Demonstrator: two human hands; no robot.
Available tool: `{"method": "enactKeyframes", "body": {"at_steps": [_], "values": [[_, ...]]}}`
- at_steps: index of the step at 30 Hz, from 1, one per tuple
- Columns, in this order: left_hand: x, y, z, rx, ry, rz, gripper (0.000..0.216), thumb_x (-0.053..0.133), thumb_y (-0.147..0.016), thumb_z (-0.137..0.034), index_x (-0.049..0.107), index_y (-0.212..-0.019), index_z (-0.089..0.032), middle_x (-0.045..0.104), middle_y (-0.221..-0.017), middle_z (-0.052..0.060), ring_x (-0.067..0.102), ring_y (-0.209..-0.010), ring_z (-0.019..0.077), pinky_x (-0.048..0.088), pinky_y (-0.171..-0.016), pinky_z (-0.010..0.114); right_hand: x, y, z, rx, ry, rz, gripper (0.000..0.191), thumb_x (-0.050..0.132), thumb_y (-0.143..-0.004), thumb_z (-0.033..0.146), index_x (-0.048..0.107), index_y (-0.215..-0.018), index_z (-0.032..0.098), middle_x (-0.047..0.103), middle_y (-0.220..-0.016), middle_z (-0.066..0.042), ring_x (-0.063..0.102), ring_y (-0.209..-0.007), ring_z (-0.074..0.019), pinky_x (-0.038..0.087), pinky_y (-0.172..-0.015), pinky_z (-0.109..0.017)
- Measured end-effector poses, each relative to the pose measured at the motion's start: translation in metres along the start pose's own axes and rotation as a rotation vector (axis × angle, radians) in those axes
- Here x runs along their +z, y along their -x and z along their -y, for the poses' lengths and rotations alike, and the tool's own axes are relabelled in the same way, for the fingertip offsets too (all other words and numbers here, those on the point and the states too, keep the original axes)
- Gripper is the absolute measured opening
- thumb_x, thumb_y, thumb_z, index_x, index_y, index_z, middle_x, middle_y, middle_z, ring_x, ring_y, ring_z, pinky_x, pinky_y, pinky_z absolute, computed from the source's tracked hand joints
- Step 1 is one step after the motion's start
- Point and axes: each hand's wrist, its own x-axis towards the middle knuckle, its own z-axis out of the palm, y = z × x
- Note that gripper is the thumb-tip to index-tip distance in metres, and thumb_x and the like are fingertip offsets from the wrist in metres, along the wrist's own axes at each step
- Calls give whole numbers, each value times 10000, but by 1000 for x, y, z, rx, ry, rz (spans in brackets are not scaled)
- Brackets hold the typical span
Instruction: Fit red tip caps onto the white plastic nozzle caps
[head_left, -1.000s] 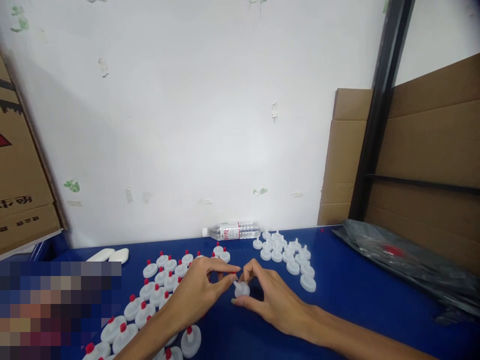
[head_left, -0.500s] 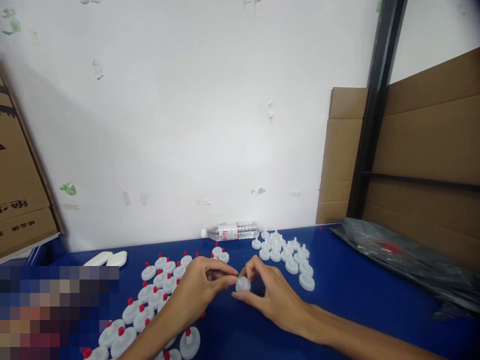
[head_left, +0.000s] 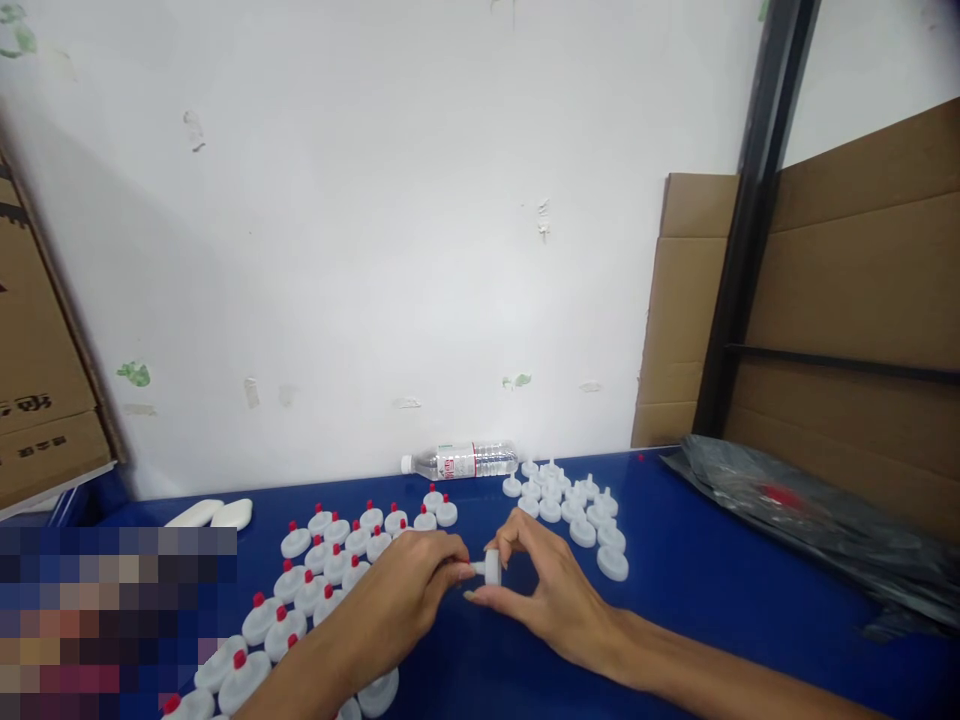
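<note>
Between my hands, a white plastic nozzle cap [head_left: 492, 568] is turned on its side, its narrow spout pointing left. My right hand [head_left: 555, 590] grips its round base between thumb and fingers. My left hand [head_left: 401, 590] pinches a small red tip cap at the spout's end; only a sliver of red shows, the rest is covered by the fingers. Under and beyond my left arm stand several white nozzle caps with red tips [head_left: 308, 597]. Right of centre, beyond my right hand, is a group of white nozzle caps without red tips [head_left: 583, 530].
A clear plastic bottle [head_left: 472, 460] lies against the wall on the blue table [head_left: 712, 570]. Two white oval pieces [head_left: 232, 515] lie at the left. Grey plastic bags [head_left: 772, 530] rest at the right, near cardboard [head_left: 686, 320] and a dark metal post [head_left: 739, 250].
The nozzle cap between my hands has turned from facing me to sideways, spout left. My left hand has shifted slightly down, its fingers at the spout; my right hand has barely moved.
</note>
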Motion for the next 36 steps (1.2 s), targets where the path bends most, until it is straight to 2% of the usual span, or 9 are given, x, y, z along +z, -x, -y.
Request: {"method": "enactKeyframes", "body": {"at_steps": [10,16,19,22,24,27,29,32,36], "values": [[4,5,1,13,62,43,277,487,-1008,-265,681,-820,-204,688,-795,-10,588,-742,149,391,-699,258,-3,7,-2,-137,3,74,354,747,-925,409,448,-832,244,603,-952,8,644,-878,-161,491,-749,-276],[-12,-2,-8,-36,123,-42,305,544,-997,-385,774,-865,-234,738,-771,-23,622,-702,154,416,-675,263,2,0,1,-68,48,-7,370,822,-854,403,489,-906,251,616,-936,26,638,-843,-168,507,-770,-302],[-29,-6,-5,-95,-35,-181,308,524,-996,-428,777,-966,-254,769,-866,-9,653,-774,181,462,-736,284,2,0,6,-48,91,38,273,723,-941,324,480,-1051,265,628,-1126,-12,638,-1010,-193,507,-895,-345],[-52,-18,13,-161,-330,-253,314,480,-999,-371,752,-1065,-229,771,-1062,62,665,-1002,259,484,-900,367,0,0,10,-87,123,69,157,565,-1009,227,465,-1121,271,586,-1242,-47,598,-1151,-208,483,-1002,-377],[-66,-32,29,-203,-400,-237,306,465,-991,-300,746,-1045,-191,756,-1069,119,648,-1057,323,488,-902,438,-1,1,11,-107,139,95,165,517,-1007,182,469,-1136,273,587,-1232,-52,600,-1139,-209,490,-1003,-377],[-75,-60,55,-265,-437,-103,194,569,-985,-263,744,-978,-181,745,-1043,107,682,-1010,283,534,-898,426,-2,0,13,-121,172,117,197,507,-985,146,483,-1137,269,598,-1228,-51,608,-1103,-213,503,-982,-379],[-73,-76,69,-297,-437,6,271,648,-991,-355,665,-1194,-178,691,-1205,79,686,-1033,232,580,-894,437,-3,-1,15,-129,191,128,203,509,-973,128,496,-1123,264,610,-1207,-42,604,-1096,-210,500,-986,-379],[-68,-89,82,-306,-417,138,360,667,-985,-372,618,-1288,-183,654,-1289,82,683,-1063,238,600,-885,443,-3,-3,18,-144,211,153,202,519,-960,111,523,-1101,256,625,-1173,-33,596,-1109,-201,490,-1007,-363],[-74,-84,81,-275,-428,114,248,624,-1001,-339,671,-1173,-167,704,-1157,73,697,-984,227,586,-862,418,-2,-4,15,-141,349,155,161,523,-978,148,568,-1095,248,624,-1230,-57,582,-1190,-219,465,-1066,-396]]}}
